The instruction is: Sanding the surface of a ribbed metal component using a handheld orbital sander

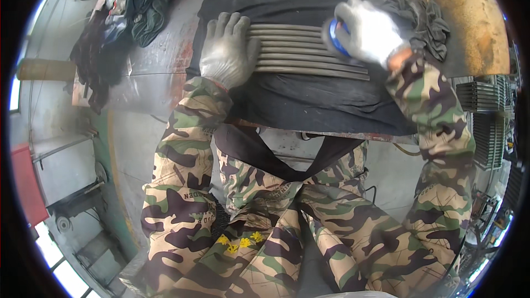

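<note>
Several thin grey metal rods (295, 51) lie side by side on a black cloth (309, 102) spread over the table. My left hand (227, 49), in a pale work glove, rests flat across their left ends with the fingers stretched out. Over the right part of the rods, my gloved right hand (372, 32) is closed around a round thing with a blue rim (337, 43). Motion smears this hand, and its palm hides much of the round thing, so its kind is unclear. The right ends of the nearer rods stick out below it.
Dark crumpled rags (144, 14) lie on the metal tabletop (160, 69) at the left. More grey cloth (433, 27) is bunched at the right, beside a yellowish-brown board (472, 8). Stacked metal racks (486, 99) stand beyond the table's right side.
</note>
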Tool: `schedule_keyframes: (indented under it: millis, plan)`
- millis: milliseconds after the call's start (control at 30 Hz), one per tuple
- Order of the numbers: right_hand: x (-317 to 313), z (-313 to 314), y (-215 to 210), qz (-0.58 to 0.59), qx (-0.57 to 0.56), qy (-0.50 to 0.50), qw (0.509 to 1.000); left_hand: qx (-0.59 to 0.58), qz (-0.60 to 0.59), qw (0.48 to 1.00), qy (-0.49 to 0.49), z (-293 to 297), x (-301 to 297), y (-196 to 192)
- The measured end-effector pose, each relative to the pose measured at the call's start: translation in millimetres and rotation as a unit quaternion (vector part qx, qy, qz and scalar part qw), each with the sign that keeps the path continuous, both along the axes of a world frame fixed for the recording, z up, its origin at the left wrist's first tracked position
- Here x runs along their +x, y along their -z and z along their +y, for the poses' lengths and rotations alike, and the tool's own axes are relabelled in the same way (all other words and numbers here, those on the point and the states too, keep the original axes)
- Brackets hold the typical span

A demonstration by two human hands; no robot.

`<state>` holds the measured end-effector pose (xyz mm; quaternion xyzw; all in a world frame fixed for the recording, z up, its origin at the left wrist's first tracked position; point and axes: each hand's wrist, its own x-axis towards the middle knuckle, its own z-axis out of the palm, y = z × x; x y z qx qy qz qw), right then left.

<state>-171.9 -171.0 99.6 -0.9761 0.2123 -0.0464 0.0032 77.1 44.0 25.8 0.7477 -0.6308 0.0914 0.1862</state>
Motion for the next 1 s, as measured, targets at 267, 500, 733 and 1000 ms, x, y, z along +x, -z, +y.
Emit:
schedule_keyframes:
  millis: [267, 500, 733, 1000]
  plan:
    - [2, -7, 4, 0.035, -0.022, 0.024, 0.999, 0.0, 0.018, 1.0, 0.01, -20, -16, 5]
    - [31, 21, 15, -0.003, -0.005, -0.037, 0.999, 0.045, 0.053, 0.997, 0.021, -10, 4, 9]
    - [46, 27, -9, 0.007, -0.012, -0.056, 0.998, 0.05, 0.033, 0.998, 0.003, -19, -15, -8]
    - [70, 59, 2, 0.044, 0.032, -0.081, 0.995, 0.002, 0.033, 0.999, 0.002, -9, -4, 22]
